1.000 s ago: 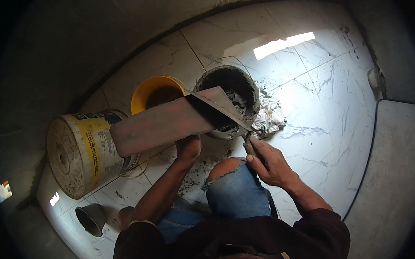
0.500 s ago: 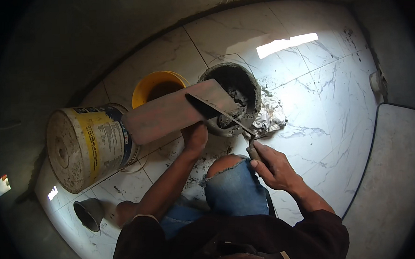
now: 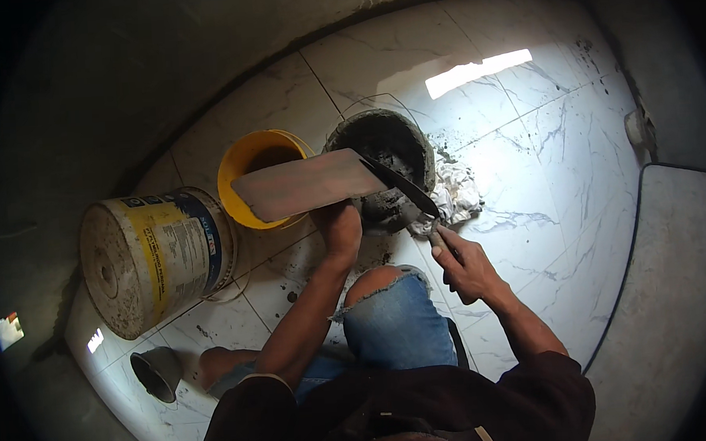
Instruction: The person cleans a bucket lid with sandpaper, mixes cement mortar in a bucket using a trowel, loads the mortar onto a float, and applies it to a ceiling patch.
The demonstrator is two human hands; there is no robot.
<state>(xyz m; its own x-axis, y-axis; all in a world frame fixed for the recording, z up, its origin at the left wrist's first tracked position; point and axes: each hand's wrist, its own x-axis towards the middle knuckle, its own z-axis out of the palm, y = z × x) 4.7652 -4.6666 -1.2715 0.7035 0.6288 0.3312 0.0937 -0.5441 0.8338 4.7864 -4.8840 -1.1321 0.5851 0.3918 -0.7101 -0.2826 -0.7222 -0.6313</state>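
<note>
My left hand (image 3: 339, 227) is closed beneath a flat rectangular board (image 3: 303, 187), like a plasterer's hawk. The grip itself is hidden by the board, whose top looks bare with reddish smears. In my right hand (image 3: 469, 269) is a trowel, fingers wrapped round its handle. The trowel's dark blade (image 3: 407, 184) reaches over the mortar bucket (image 3: 424, 141), its tip by the board's right end. Whether blade and board touch I cannot tell. Wet grey mortar (image 3: 393, 156) lies in that bucket, which has a crusted rim and a wire handle.
A yellow bucket (image 3: 228, 179) stands partly under the board. Left of it a big labelled pail (image 3: 163, 258) lies on its side, near a small grey pot (image 3: 160, 374). Crumpled white material (image 3: 457, 195) lies beside the mortar bucket. Mortar specks dot the tiled floor; walls rise around.
The board has tilted and shifted, its left end now over the yellow bucket. The trowel blade has turned and moved slightly left, with my right hand following.
</note>
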